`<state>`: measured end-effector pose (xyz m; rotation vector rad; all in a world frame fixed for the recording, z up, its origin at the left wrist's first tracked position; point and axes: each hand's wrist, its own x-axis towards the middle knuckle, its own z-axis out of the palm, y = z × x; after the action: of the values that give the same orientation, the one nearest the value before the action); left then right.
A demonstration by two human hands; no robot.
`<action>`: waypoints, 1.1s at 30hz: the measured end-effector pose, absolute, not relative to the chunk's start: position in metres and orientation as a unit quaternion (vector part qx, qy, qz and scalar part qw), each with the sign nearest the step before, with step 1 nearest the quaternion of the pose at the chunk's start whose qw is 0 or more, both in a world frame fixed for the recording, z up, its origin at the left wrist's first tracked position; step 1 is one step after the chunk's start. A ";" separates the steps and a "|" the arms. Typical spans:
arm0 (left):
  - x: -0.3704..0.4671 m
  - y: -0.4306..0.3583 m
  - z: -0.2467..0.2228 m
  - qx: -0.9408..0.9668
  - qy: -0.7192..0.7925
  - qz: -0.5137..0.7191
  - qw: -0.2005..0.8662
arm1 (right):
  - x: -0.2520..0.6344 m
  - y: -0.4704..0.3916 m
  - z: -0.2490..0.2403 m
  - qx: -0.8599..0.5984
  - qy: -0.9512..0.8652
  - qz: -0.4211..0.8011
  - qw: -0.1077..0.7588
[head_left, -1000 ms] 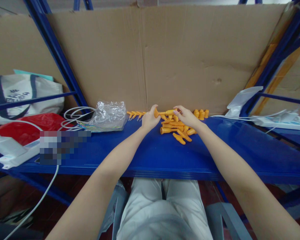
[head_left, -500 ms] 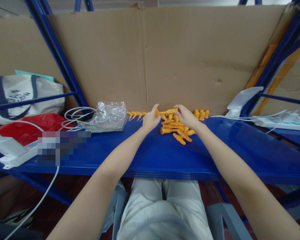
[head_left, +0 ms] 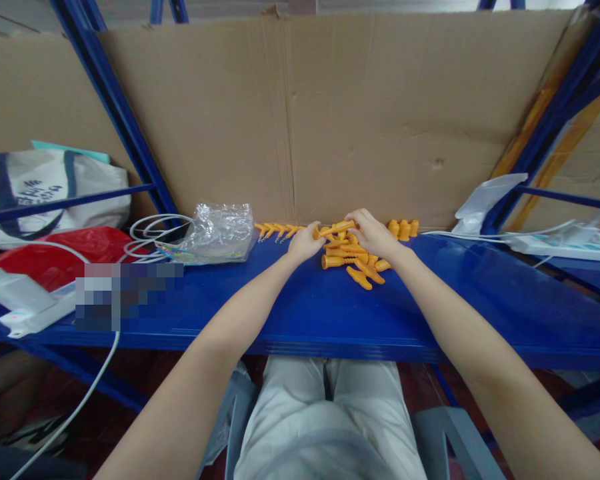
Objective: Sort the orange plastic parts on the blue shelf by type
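My left hand [head_left: 304, 244] is closed around the left end of an orange plastic corkscrew [head_left: 339, 228], whose handle end is mostly hidden by the fingers. My right hand [head_left: 374, 235] pinches the right end of that piece, so it lies nearly level between both hands. Just below, a pile of loose orange parts rests on the blue shelf, among them a threaded tube [head_left: 333, 262] and wing-shaped handles [head_left: 359, 277]. Left of my left hand stands a row of orange handles with metal spirals [head_left: 280, 230]. Several short orange caps [head_left: 403, 230] line up beyond my right hand.
A clear plastic bag [head_left: 220, 230] and coiled white cables [head_left: 147, 233] lie to the left, near a red bag [head_left: 65, 250] and a power strip [head_left: 40, 313]. Cardboard [head_left: 380, 113] walls the back. Blue posts [head_left: 540, 127] rise at both sides.
My left thumb has come down, and the orange piece has turned slightly between my hands. My right fingers have shifted a little left along it. The pile looks the same.
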<state>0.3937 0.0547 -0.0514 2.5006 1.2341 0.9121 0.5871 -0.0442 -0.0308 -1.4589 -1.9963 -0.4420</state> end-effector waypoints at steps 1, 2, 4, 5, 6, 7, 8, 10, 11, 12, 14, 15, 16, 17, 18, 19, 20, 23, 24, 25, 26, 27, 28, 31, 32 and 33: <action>0.394 0.055 -0.052 0.850 0.415 0.306 0.110 | 0.587 -0.044 -0.031 -0.553 -0.756 -0.168 0.306; 0.395 0.056 -0.052 0.851 0.412 0.304 0.117 | 0.588 -0.043 -0.032 -0.553 -0.757 -0.170 0.303; 0.396 0.055 -0.052 0.852 0.409 0.295 0.140 | 0.588 -0.043 -0.032 -0.551 -0.759 -0.174 0.299; 0.396 0.055 -0.052 0.852 0.410 0.286 0.157 | 0.589 -0.043 -0.033 -0.549 -0.761 -0.176 0.298; 0.396 0.054 -0.051 0.850 0.413 0.274 0.178 | 0.589 -0.043 -0.033 -0.545 -0.763 -0.178 0.297; 0.396 0.052 -0.050 0.847 0.417 0.260 0.201 | 0.590 -0.042 -0.033 -0.542 -0.765 -0.180 0.296; 0.396 0.050 -0.048 0.843 0.422 0.248 0.223 | 0.591 -0.042 -0.033 -0.540 -0.767 -0.181 0.296; 0.396 0.046 -0.045 0.834 0.429 0.234 0.257 | 0.593 -0.041 -0.033 -0.535 -0.771 -0.181 0.295; 0.396 0.044 -0.044 0.829 0.432 0.230 0.271 | 0.594 -0.040 -0.033 -0.532 -0.772 -0.180 0.296; 0.396 0.043 -0.042 0.824 0.434 0.229 0.283 | 0.595 -0.040 -0.034 -0.529 -0.775 -0.179 0.297; 0.395 0.040 -0.040 0.816 0.434 0.229 0.305 | 0.597 -0.039 -0.034 -0.523 -0.779 -0.174 0.300; 0.395 0.040 -0.039 0.813 0.432 0.230 0.315 | 0.598 -0.039 -0.034 -0.520 -0.781 -0.172 0.301; 0.395 0.039 -0.038 0.811 0.429 0.231 0.326 | 0.598 -0.038 -0.033 -0.519 -0.782 -0.169 0.301; 0.395 0.038 -0.038 0.809 0.424 0.231 0.336 | 0.598 -0.038 -0.033 -0.517 -0.784 -0.167 0.301; 0.395 0.038 -0.038 0.807 0.421 0.229 0.345 | 0.598 -0.038 -0.033 -0.516 -0.785 -0.165 0.301; 0.394 0.038 -0.038 0.806 0.419 0.225 0.354 | 0.598 -0.039 -0.032 -0.514 -0.787 -0.164 0.300; 0.394 0.038 -0.038 0.805 0.417 0.218 0.363 | 0.597 -0.039 -0.032 -0.513 -0.788 -0.162 0.299; 0.393 0.040 -0.039 0.802 0.417 0.194 0.383 | 0.596 -0.039 -0.032 -0.514 -0.791 -0.158 0.293; 0.393 0.041 -0.040 0.801 0.416 0.189 0.386 | 0.596 -0.039 -0.033 -0.516 -0.791 -0.156 0.291; 0.393 0.043 -0.040 0.801 0.416 0.186 0.387 | 0.596 -0.039 -0.033 -0.518 -0.790 -0.155 0.289; 0.393 0.045 -0.041 0.802 0.417 0.187 0.386 | 0.596 -0.039 -0.033 -0.519 -0.790 -0.154 0.289; 0.393 0.046 -0.042 0.803 0.416 0.189 0.383 | 0.596 -0.040 -0.033 -0.519 -0.790 -0.153 0.289; 0.393 0.047 -0.042 0.806 0.414 0.192 0.378 | 0.596 -0.040 -0.033 -0.518 -0.790 -0.153 0.290; 0.393 0.049 -0.044 0.823 0.416 0.200 0.331 | 0.595 -0.042 -0.031 -0.510 -0.794 -0.152 0.295; 0.393 0.048 -0.044 0.835 0.418 0.203 0.294 | 0.595 -0.042 -0.031 -0.508 -0.795 -0.150 0.296; 0.392 0.047 -0.044 0.849 0.421 0.209 0.242 | 0.595 -0.042 -0.031 -0.508 -0.795 -0.147 0.297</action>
<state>0.3915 0.0474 -0.0443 2.3205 1.1513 0.5705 0.5955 -0.0419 -0.0312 -1.3521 -2.1139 -0.3900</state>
